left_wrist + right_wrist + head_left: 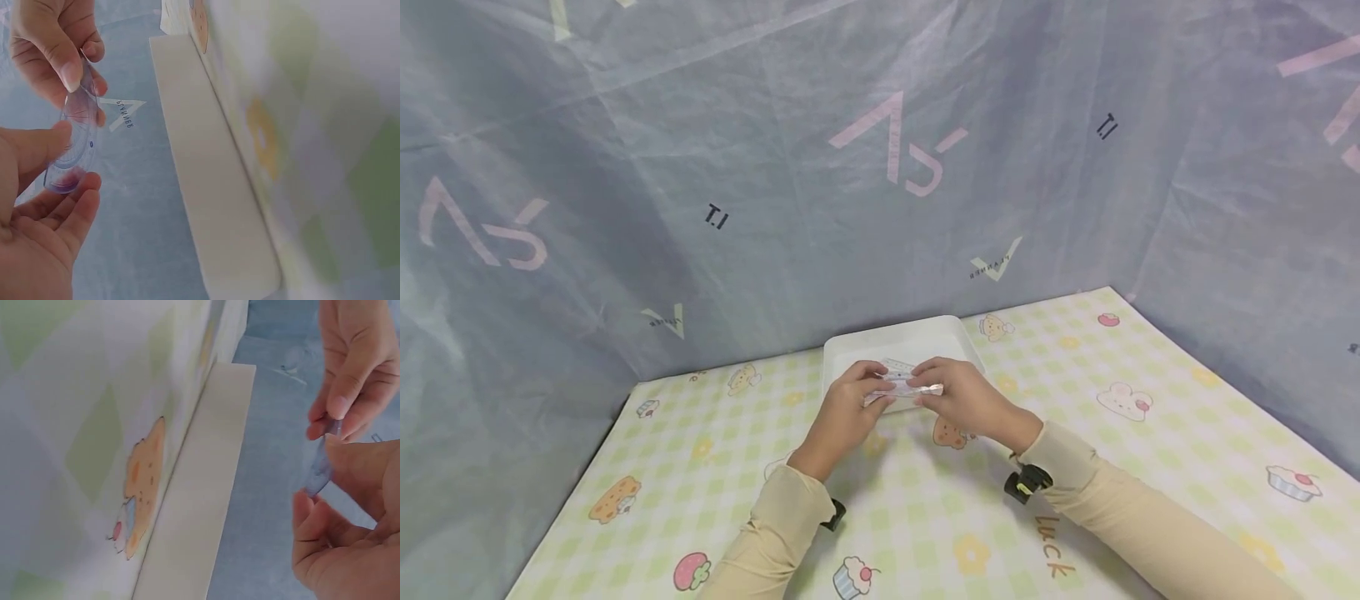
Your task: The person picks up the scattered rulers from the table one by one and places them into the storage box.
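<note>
A clear bluish protractor (80,134) with curved printed lines is held up between both hands, in front of and above a white tray (951,329). My left hand (848,408) pinches one end between thumb and fingers. At the other end, my right hand (964,396) pinches it the same way. The right wrist view shows the protractor (320,465) nearly edge-on, bent or tilted. Behind the fingertips in the head view is a clear flat piece with small marks (897,364); whether it lies in the tray or is held, I cannot tell.
The tray stands at the back of a table covered with a green checked cloth (700,500) printed with cartoon figures. A grey-blue curtain (760,208) hangs right behind the table and along its sides.
</note>
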{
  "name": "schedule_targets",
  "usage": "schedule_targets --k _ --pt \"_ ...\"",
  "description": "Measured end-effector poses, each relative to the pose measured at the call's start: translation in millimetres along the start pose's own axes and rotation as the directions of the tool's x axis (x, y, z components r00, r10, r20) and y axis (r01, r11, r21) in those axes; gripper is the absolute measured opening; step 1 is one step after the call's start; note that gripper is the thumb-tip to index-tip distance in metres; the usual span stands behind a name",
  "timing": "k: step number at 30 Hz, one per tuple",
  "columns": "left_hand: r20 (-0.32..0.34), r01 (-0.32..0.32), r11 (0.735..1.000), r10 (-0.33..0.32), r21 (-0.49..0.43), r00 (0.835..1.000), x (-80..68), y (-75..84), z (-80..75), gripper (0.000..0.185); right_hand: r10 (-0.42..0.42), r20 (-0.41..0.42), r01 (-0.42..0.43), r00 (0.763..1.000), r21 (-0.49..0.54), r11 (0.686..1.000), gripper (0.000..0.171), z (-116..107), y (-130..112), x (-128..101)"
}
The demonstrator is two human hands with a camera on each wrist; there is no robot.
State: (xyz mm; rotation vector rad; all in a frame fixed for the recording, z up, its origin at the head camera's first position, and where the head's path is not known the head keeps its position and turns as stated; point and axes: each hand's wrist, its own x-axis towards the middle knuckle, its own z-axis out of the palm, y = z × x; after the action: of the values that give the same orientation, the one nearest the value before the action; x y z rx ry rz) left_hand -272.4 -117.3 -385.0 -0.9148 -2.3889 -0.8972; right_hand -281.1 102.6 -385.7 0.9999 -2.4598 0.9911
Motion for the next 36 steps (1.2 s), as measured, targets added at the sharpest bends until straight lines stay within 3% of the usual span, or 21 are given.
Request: schedule_targets --k 10,22,29,32,36 --pt "0.019 0.154 0.987 -0.153 -0.053 0.988 -1.9 -11.6 1.2 0.018 0.067 0.009 -0.067 0.998 -0.006 0.998 0.021 1.1 2.7 4.7" --pt "0.028 0.159 0.984 -0.157 -0.078 0.987 -1.0 -18.9 5.1 0.013 0.086 -0.009 -0.086 0.996 -0.023 0.996 0.019 4.5 10.7 4.3" --pt "0.048 0.190 0.980 -0.188 -0.061 0.981 -0.3 -20.2 5.6 0.014 0.160 0.003 -0.160 0.987 -0.022 0.987 0.015 6.4 17.0 4.9" --pt "0.054 0.195 0.979 -0.192 -0.053 0.980 -0.6 -20.9 6.4 0.013 0.153 -0.004 -0.153 0.988 -0.018 0.988 0.013 7.4 18.4 4.2" --pt "0.099 0.252 0.965 -0.245 -0.067 0.964 -0.7 -22.6 7.9 0.016 0.155 -0.016 -0.155 0.988 -0.027 0.987 0.008 8.7 21.4 4.0"
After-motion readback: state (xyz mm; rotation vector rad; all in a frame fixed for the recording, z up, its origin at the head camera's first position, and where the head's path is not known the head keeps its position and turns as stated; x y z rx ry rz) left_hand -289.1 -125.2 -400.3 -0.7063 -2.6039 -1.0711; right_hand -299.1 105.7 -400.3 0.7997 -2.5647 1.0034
